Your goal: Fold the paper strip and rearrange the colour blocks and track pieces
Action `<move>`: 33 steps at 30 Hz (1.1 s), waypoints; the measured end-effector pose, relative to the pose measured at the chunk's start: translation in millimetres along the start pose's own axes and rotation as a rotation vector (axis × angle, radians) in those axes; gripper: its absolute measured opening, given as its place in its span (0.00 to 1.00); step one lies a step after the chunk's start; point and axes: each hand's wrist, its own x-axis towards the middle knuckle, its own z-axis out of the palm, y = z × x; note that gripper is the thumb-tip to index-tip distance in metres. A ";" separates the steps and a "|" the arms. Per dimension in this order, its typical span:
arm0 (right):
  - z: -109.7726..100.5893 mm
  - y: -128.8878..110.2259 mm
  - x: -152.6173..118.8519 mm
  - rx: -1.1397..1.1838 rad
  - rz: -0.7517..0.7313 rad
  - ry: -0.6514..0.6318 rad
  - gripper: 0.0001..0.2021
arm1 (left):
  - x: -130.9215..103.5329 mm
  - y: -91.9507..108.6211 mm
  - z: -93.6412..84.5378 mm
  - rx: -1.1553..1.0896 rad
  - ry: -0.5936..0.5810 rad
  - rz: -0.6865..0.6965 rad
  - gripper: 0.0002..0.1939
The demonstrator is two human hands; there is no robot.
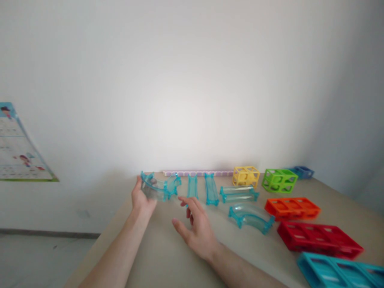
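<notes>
My left hand [143,200] is closed around the left end of a curved, see-through teal track piece [157,188], lifted a little at the table's far left. Its fingers show blurred through the plastic. To the right of it, my right hand [195,228] hovers with thumb and fingers apart, holding nothing. Another short teal track piece [173,185] shows at the curved piece's right end; whether the two are joined I cannot tell. Two straight teal track pieces, one narrow [192,187] and one wider [211,189], lie just beyond my right hand.
Right of my hands lie a sideways straight track [239,194] and a curved track [251,218]. Frame blocks in yellow [246,177], green [279,180], orange [292,208], red [319,239] and blue [345,272] line the table's right side. A wall stands behind the table [162,256].
</notes>
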 end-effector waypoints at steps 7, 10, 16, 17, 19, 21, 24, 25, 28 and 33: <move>1.1 3.2 0.7 -0.027 0.018 -0.082 0.19 | 34.4 4.7 -34.5 0.163 0.434 0.233 0.12; 1.3 3.1 0.8 -0.043 0.028 -0.111 0.17 | 35.6 -9.0 -33.4 0.293 0.478 0.306 0.07; 1.7 3.0 1.0 -0.081 0.041 -0.165 0.15 | 27.5 -24.3 -31.2 0.639 0.394 0.434 0.10; 1.9 3.5 0.9 -0.085 0.038 -0.168 0.15 | 25.7 -23.8 -32.3 0.699 0.376 0.442 0.09; 2.5 4.5 0.6 -0.090 0.030 -0.172 0.15 | 22.7 -22.4 -34.4 0.811 0.347 0.443 0.05; 3.3 5.4 0.4 -0.094 0.027 -0.171 0.15 | 20.8 -22.3 -35.3 0.908 0.329 0.428 0.04; 4.7 6.0 0.2 -0.100 0.018 -0.182 0.13 | 19.7 -25.5 -34.5 1.026 0.286 0.408 0.04; 4.9 5.9 0.2 -0.102 0.014 -0.189 0.12 | 19.5 -26.7 -34.1 1.057 0.264 0.407 0.04; 5.2 5.4 0.2 -0.109 0.002 -0.210 0.11 | 17.5 -27.2 -31.6 1.132 0.199 0.427 0.05; 5.7 4.4 -0.1 -0.125 -0.020 -0.217 0.11 | -0.2 -17.4 -18.6 1.182 0.217 0.620 0.12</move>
